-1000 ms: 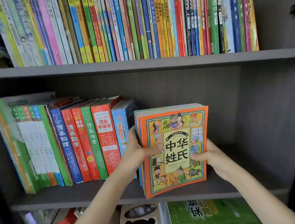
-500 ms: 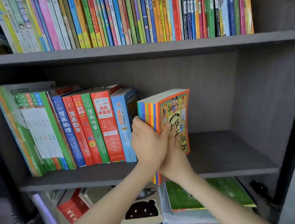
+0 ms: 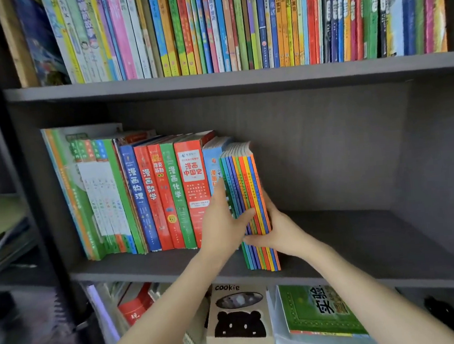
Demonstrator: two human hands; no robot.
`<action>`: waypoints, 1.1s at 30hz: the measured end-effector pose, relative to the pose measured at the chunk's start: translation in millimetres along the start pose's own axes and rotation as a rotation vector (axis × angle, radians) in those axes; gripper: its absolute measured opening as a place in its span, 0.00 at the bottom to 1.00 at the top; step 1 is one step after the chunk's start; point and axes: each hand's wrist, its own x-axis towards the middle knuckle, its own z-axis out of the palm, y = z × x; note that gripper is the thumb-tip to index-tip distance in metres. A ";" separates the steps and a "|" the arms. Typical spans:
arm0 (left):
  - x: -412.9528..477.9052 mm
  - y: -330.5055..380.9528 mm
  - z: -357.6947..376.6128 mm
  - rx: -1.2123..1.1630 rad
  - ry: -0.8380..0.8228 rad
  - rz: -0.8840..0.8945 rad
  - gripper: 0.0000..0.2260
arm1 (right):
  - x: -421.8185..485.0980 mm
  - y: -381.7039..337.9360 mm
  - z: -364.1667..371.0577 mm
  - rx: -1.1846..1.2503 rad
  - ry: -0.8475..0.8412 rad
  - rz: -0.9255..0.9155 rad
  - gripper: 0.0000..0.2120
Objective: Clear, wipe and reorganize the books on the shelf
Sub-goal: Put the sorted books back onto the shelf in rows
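Both hands are clamping one set [image 3: 251, 186] of thin books between them, spines facing out (stripes of green, blue, orange and yellow). The left hand [image 3: 221, 227] is gripping the set's left side. Its thumb is lying across the spines and its fingers are going in behind, between the set and the blue book [image 3: 211, 167]. The right hand [image 3: 280, 233] is gripping the right side lower down, with one digit curling across the low part of the spines. The rest of its fingers are mostly hiding behind the set. The two hands are sitting close together, nearly meeting across the spines.

The set is standing on end on the middle shelf [image 3: 363, 236]. Its foot is sitting out at the front edge and its top is leaning back and a little left, toward the blue book just beside it. Whether the foot is resting on the board or hanging just over it, I cannot tell. The blue book is ending a row [image 3: 151, 195] of thicker books that is filling the left part of this shelf, spines out.

Above, a top row [image 3: 235, 25] of thin colourful books is running across nearly the whole width. Below the shelf, a cookie book [image 3: 238, 316] with a black bear shape is lying beside a green book [image 3: 319, 312]. A red book [image 3: 134, 306] is lying further left.
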 end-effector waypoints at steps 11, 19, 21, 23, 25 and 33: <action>51.5 -27.9 -16.0 0.103 -0.108 -0.110 0.13 | 47.1 19.6 6.4 -0.002 0.025 0.058 0.46; 62.5 -33.2 -18.9 0.081 -0.278 -0.180 0.15 | 43.2 16.5 15.9 -0.049 0.080 0.043 0.49; 56.4 -30.4 -17.6 0.147 -0.266 -0.157 0.17 | 37.6 7.9 15.4 -0.105 0.095 0.060 0.48; 42.8 -29.1 -19.0 0.281 -0.273 -0.127 0.19 | 25.5 3.1 19.5 -0.262 0.126 0.112 0.48; 27.3 -33.4 -25.0 0.306 -0.255 -0.126 0.21 | 2.2 1.5 26.7 -0.420 0.198 0.168 0.47; -50.6 -34.7 -34.3 0.156 -0.126 -0.276 0.17 | -90.4 38.4 23.6 -0.906 -0.058 0.027 0.28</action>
